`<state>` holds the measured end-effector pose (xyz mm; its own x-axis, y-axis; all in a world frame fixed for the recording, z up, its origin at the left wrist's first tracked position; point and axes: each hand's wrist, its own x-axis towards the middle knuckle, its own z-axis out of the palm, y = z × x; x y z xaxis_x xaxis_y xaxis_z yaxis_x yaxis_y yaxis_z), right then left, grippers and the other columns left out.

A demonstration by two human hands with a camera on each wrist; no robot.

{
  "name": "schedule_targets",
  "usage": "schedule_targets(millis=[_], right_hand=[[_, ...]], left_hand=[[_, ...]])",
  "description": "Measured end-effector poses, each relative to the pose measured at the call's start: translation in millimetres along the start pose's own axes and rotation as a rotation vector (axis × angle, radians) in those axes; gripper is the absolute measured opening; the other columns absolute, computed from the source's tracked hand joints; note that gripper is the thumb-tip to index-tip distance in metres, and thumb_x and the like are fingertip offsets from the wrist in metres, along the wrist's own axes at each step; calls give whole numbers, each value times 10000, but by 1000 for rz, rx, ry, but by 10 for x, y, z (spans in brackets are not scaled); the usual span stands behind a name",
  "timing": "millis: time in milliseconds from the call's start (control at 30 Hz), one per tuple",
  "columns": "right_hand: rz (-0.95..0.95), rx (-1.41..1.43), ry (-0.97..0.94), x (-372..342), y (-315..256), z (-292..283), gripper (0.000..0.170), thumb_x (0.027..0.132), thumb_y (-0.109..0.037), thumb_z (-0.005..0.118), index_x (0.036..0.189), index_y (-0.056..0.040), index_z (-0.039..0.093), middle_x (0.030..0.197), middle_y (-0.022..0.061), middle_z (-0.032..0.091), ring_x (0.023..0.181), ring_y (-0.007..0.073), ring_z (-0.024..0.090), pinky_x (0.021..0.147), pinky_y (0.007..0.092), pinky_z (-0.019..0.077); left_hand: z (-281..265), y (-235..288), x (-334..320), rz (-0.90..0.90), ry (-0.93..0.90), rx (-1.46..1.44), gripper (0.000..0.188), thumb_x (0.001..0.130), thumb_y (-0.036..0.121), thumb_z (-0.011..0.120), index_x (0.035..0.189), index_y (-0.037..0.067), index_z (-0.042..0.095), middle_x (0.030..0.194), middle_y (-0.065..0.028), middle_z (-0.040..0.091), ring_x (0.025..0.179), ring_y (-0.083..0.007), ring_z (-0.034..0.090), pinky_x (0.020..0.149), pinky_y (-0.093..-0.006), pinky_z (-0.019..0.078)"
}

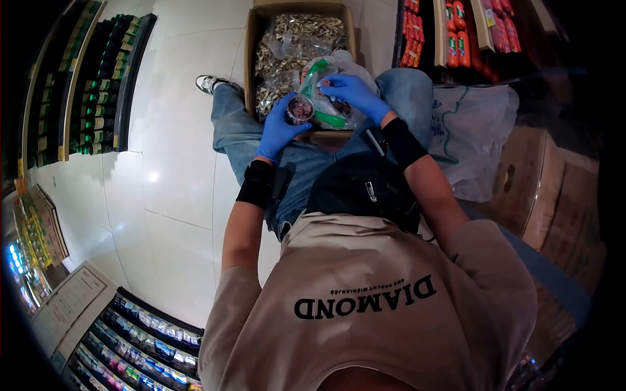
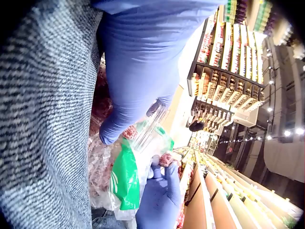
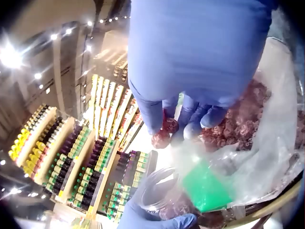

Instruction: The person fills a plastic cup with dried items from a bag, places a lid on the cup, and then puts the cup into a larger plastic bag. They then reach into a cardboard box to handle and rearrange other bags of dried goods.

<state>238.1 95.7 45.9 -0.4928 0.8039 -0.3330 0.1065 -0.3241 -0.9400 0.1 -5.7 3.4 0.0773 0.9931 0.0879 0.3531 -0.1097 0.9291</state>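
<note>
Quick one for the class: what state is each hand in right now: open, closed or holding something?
Left hand: holding a clear jar.
Right hand: holding a reddish piece, pinched in its fingers.

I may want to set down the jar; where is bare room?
Bare floor tiles lie between the bottle shelves and the person's left leg. Crowded: the open carton, by dried mushrooms and a plastic bag; the right side, by boxes.
</note>
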Motion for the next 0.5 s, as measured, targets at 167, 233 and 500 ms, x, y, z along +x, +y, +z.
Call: schedule_targets(millis=[167,233,500], right_hand=[[-221,-201,-81,15,-192,357,325,902,-147,754,1181,5,685,987,78,735,932,147,692,876,291,534],[-313,-359,-130,32,-184,438,318,897,-146,752,1173,-2,687,994,87,737,936,149,693,876,299,536],[-322,-386,-40,47,-118,440,325,892,-172,749,1180,-30,697,1021,118,745,894,167,699,822,318,542]], left_hand=[[-11,2,-5,-14,-18,22,843,671,117,909,1409,3,518,1329,-153,607,1220,-231,599,1050,-366,484],[10,-76,-13,-27,-9,2,835,680,114,902,1411,0,514,1325,-160,607,1219,-228,598,1042,-364,487],[-3,-50,7,13,-21,-6,834,690,104,892,1418,-9,501,1324,-156,604,1208,-233,604,1043,-362,486]])
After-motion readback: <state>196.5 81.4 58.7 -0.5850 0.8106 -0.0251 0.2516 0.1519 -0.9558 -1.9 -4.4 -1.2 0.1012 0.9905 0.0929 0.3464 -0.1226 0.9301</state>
